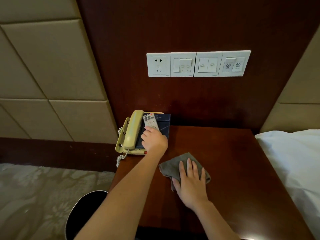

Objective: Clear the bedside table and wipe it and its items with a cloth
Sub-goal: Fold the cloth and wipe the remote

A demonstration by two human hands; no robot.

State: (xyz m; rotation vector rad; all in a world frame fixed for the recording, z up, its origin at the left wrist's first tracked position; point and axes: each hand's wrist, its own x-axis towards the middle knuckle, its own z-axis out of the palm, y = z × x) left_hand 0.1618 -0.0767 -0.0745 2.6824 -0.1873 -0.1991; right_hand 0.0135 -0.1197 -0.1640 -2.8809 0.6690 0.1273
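I am leaning over the dark wooden bedside table [225,161], which is spreading out beneath both of my hands and running back to a wood wall panel [190,23] beyond my fingertips. Padded beige headboard panels [43,58] are flanking that wood far off to the left of my left fingers, and white bedding [290,156] is lying well to the right of my right fingers. Patterned carpet [34,191] is showing below my left forearm, with a dark round bin [83,213] sitting under my left elbow. High above my fingertips a white strip of socket and switches [198,64] is hanging on the wood.

A grey cloth [174,168] is lying flat on the table near its front middle, and my right hand [190,182] is pressing down on it, palm flat, fingers [189,166] slightly spread, the cloth poking out ahead of them and to their left.

My left hand [154,140] is reaching to the table's back left corner, where a cream telephone [130,134] is sitting just left of my fingers, its coiled cord dangling over the table edge. A dark blue booklet [164,122] is lying over the phone's base under my hand. My left fingers [147,131] are curling down onto the near end of a white remote control [150,121], which is resting on the booklet and pointing away from my fingertips; whether I am gripping it or only touching it, I cannot tell.
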